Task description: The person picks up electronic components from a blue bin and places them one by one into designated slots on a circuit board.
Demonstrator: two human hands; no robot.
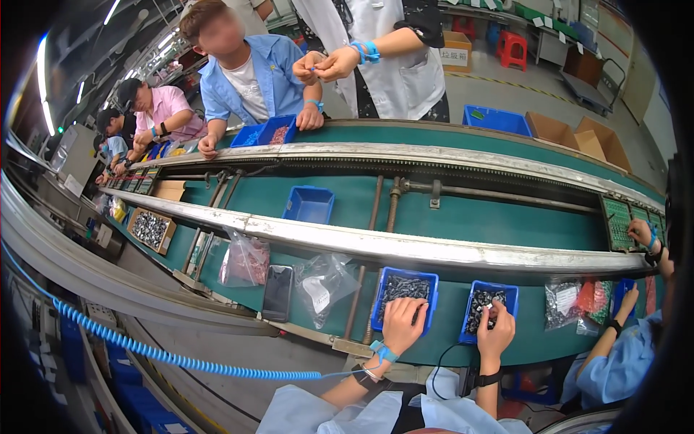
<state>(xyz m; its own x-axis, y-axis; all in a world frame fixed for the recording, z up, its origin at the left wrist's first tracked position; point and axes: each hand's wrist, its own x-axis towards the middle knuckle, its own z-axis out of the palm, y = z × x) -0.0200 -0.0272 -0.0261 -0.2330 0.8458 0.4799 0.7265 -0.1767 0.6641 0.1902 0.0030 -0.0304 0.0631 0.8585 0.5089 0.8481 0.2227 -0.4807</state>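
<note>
My left hand reaches over the near edge of a blue bin filled with small dark electronic parts. Its fingers are curled down at the parts, and their tips are partly hidden. A light blue wrist strap circles that wrist. My right hand is at a second blue bin, which holds dark and silvery small parts. Thumb and fingers are drawn together there in a pinch, with something small and pale at the tips that I cannot make out.
Left of the bins lie a clear plastic bag, a black phone and a bag of pink parts. A metal rail runs beyond them, with an empty blue bin behind. Co-workers sit opposite and at right, near circuit boards.
</note>
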